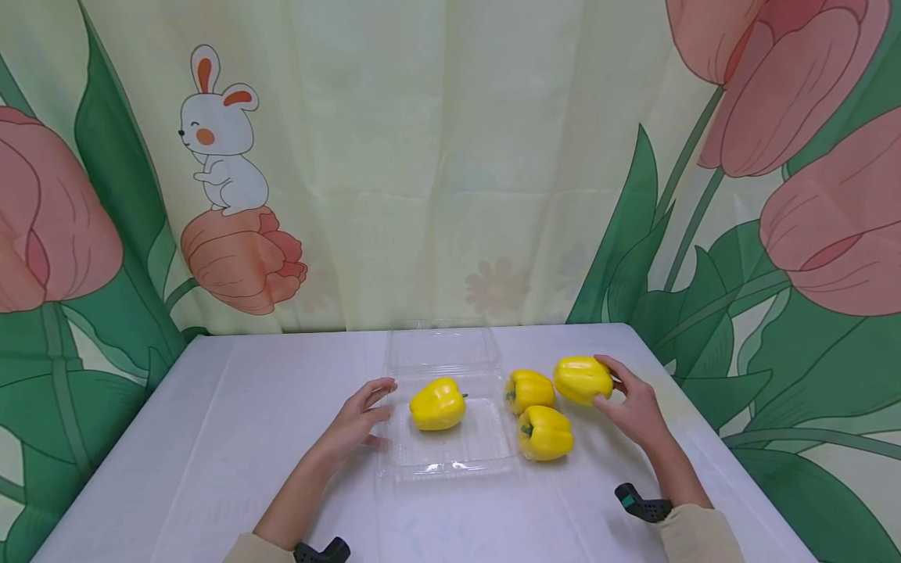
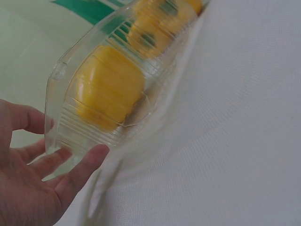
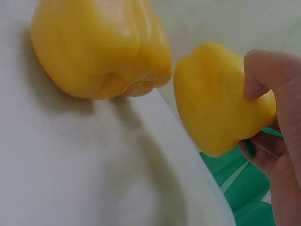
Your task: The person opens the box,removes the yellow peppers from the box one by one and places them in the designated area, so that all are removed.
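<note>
My right hand (image 1: 639, 408) grips a yellow bell pepper (image 1: 583, 380) near its stem end, with thumb and fingers on either side. The pepper (image 3: 218, 99) hangs above the table in the right wrist view, a bit of green stem showing between the fingers. A clear plastic clamshell box (image 1: 486, 426) lies with its lid folded back, away from me. Inside its left part sits another yellow bell pepper (image 1: 436, 405) on its side. My left hand (image 1: 353, 422) is at the box's left wall, fingers spread and fingertips right at the clear plastic.
Two more yellow bell peppers, a rear one (image 1: 531, 391) and a front one (image 1: 546, 434), lie close together at the box's right edge. A white cloth covers the table (image 1: 232, 438). Behind it hangs a printed curtain (image 1: 394, 195) with tulips and a rabbit.
</note>
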`<state>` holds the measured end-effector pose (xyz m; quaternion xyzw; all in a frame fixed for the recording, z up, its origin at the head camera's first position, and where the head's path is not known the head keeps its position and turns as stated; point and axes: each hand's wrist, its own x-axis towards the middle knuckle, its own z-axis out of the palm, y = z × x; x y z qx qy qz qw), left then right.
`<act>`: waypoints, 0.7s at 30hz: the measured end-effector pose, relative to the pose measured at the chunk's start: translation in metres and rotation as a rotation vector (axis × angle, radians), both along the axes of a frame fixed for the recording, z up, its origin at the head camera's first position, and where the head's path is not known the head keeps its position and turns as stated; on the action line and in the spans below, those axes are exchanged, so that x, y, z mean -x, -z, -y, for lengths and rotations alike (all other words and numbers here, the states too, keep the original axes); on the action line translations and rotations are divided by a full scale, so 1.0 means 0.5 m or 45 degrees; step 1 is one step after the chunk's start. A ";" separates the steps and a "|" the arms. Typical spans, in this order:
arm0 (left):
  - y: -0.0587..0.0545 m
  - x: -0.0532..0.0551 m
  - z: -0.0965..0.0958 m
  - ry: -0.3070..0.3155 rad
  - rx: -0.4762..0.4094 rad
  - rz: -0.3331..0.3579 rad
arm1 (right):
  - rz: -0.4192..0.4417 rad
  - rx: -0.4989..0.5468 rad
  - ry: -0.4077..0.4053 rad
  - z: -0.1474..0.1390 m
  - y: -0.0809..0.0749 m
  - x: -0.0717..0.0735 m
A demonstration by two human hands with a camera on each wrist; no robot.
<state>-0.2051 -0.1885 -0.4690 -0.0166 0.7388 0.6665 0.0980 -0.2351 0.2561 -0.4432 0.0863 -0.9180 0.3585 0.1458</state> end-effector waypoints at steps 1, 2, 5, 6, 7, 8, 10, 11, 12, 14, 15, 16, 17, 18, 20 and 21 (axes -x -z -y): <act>0.000 0.000 0.000 0.000 -0.001 0.001 | 0.002 0.003 0.002 0.000 0.000 0.000; 0.001 0.000 0.000 0.002 -0.001 0.000 | 0.003 0.001 0.007 0.000 0.000 0.000; 0.001 0.000 0.000 0.006 0.002 -0.002 | 0.010 0.015 0.003 -0.003 0.000 0.001; 0.001 -0.001 0.000 0.006 0.002 -0.002 | 0.010 0.015 0.003 -0.003 0.001 0.001; 0.001 -0.001 0.000 0.005 0.002 -0.001 | 0.013 0.014 0.004 -0.004 0.002 0.002; 0.000 -0.001 0.000 0.005 0.003 -0.001 | 0.018 0.014 0.002 -0.005 0.004 0.004; -0.001 -0.002 0.000 0.004 0.005 -0.002 | 0.030 0.004 0.004 -0.008 0.009 0.007; -0.001 -0.002 0.000 0.002 0.006 0.001 | 0.034 -0.003 0.009 -0.008 0.011 0.009; -0.002 -0.002 0.000 0.002 0.007 0.000 | 0.042 -0.011 0.011 -0.009 0.014 0.011; -0.002 -0.002 0.000 0.001 0.009 0.001 | 0.063 -0.025 0.011 -0.010 0.019 0.016; -0.003 -0.002 0.000 0.000 0.009 0.001 | 0.074 -0.026 0.011 -0.010 0.021 0.018; -0.003 -0.002 0.000 0.002 0.010 0.001 | 0.086 -0.024 0.010 -0.011 0.024 0.020; -0.003 -0.002 0.000 0.002 0.009 0.002 | 0.094 -0.021 0.009 -0.011 0.026 0.022; -0.003 -0.003 0.000 0.005 0.010 -0.001 | 0.106 -0.019 0.007 -0.012 0.028 0.025; -0.003 -0.002 0.000 0.006 0.011 0.000 | 0.126 -0.014 0.006 -0.014 0.032 0.029; -0.003 -0.002 0.000 0.007 0.009 0.000 | 0.132 -0.011 0.005 -0.014 0.034 0.031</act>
